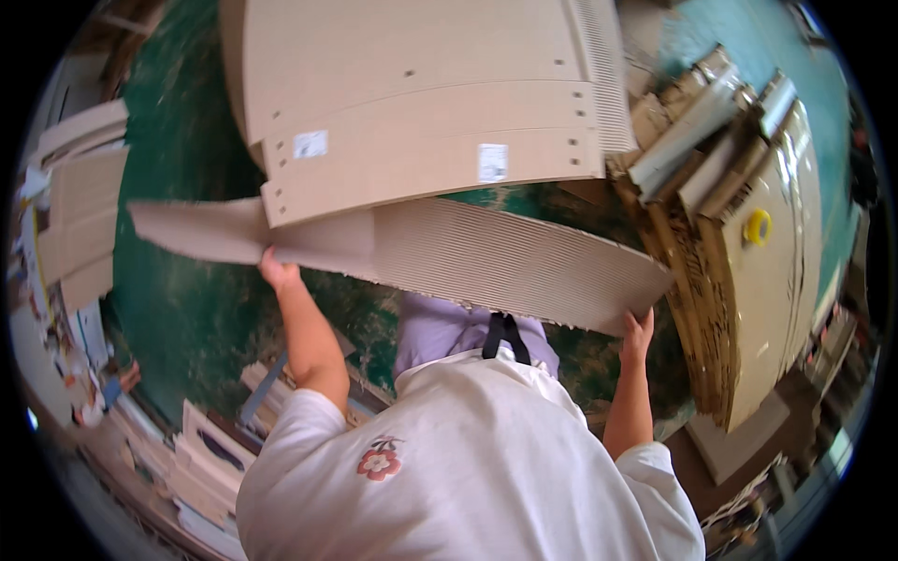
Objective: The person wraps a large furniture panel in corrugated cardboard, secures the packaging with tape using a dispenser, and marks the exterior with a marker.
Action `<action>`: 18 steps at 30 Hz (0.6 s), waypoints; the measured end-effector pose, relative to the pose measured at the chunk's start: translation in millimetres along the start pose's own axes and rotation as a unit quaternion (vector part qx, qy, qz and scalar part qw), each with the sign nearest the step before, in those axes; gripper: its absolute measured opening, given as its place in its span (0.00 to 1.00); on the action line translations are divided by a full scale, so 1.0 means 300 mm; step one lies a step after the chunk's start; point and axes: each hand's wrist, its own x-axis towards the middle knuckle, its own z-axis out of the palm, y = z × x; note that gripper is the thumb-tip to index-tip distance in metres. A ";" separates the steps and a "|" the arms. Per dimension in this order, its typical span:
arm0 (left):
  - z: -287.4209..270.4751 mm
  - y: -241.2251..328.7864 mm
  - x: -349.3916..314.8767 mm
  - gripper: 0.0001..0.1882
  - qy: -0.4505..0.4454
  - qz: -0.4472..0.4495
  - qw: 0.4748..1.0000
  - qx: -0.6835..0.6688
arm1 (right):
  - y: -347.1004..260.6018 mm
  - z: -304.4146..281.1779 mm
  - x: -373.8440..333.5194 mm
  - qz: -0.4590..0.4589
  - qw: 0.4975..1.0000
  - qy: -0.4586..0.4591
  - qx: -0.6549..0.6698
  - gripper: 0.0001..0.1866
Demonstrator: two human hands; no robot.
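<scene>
A long strip of beige corrugated cardboard (486,262) spans the space in front of the person's body, off the floor. The left hand (279,269) grips its near edge, well in from the tapered left end; the right hand (638,325) holds its near right corner. Fine parallel ridges cover the middle and right; the left portion looks smoother, past a bend. The strip bows slightly, its near edge rough and ragged. Part of its far edge is hidden beneath the overlapping corner of a large cardboard panel (412,140).
</scene>
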 end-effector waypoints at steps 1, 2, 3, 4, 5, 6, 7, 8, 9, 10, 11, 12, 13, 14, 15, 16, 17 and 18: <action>-0.015 -0.017 0.003 0.17 0.003 -0.018 1.000 -0.010 | -0.035 -0.001 0.051 -0.012 1.000 -0.002 0.003 0.29; -0.070 -0.024 0.036 0.16 -0.007 -0.029 0.999 -0.024 | -0.104 0.022 0.108 -0.028 0.999 -0.026 -0.003 0.29; -0.100 -0.042 0.060 0.15 0.014 -0.020 0.999 -0.020 | -0.163 0.045 0.167 -0.051 0.998 -0.034 0.002 0.29; -0.095 -0.068 0.055 0.16 0.006 -0.041 0.999 -0.015 | -0.189 0.054 0.241 -0.067 0.997 -0.033 -0.023 0.27; -0.089 -0.088 0.042 0.16 -0.001 -0.037 0.999 -0.003 | -0.220 0.070 0.307 -0.073 0.996 -0.026 -0.046 0.22; -0.058 -0.115 0.013 0.17 0.025 -0.039 0.999 -0.006 | -0.237 0.075 0.366 -0.076 0.993 -0.013 -0.089 0.21; -0.036 -0.126 -0.013 0.18 0.034 -0.034 0.999 -0.002 | -0.247 0.078 0.422 -0.085 0.992 -0.007 -0.099 0.21; -0.046 -0.138 -0.035 0.18 0.023 -0.050 0.998 -0.013 | -0.276 0.091 0.471 -0.101 0.986 -0.002 -0.129 0.22; -0.027 -0.143 -0.056 0.18 0.040 -0.042 0.998 0.006 | -0.286 0.096 0.507 -0.110 0.982 0.002 -0.156 0.22; -0.023 -0.135 -0.074 0.18 0.061 -0.029 0.997 0.025 | -0.282 0.098 0.524 -0.117 0.976 0.000 -0.183 0.22; -0.020 -0.130 -0.094 0.19 0.055 -0.019 0.998 0.026 | -0.273 0.087 0.521 -0.109 0.974 0.006 -0.196 0.22; -0.014 -0.121 -0.111 0.20 0.050 -0.006 0.998 0.024 | -0.269 0.088 0.526 -0.103 0.972 0.009 -0.209 0.22; -0.009 -0.117 -0.129 0.21 0.046 0.006 0.999 0.022 | -0.267 0.087 0.531 -0.097 0.970 0.012 -0.222 0.22; -0.010 -0.106 -0.150 0.22 0.019 0.007 0.999 -0.028 | -0.261 0.078 0.521 -0.077 0.971 0.016 -0.226 0.22; 0.002 -0.088 -0.202 0.24 -0.004 0.008 0.997 -0.081 | -0.254 0.073 0.500 -0.060 0.971 0.018 -0.232 0.22; -0.002 -0.073 -0.253 0.25 -0.027 0.010 0.991 -0.133 | -0.249 0.065 0.473 -0.041 0.970 0.019 -0.239 0.22; 0.002 -0.074 -0.313 0.29 -0.056 0.025 0.982 -0.179 | -0.246 0.058 0.459 -0.044 0.976 0.016 -0.212 0.23; -0.004 -0.096 -0.375 0.29 -0.077 0.015 0.981 -0.178 | -0.251 0.053 0.455 -0.049 0.976 0.011 -0.210 0.22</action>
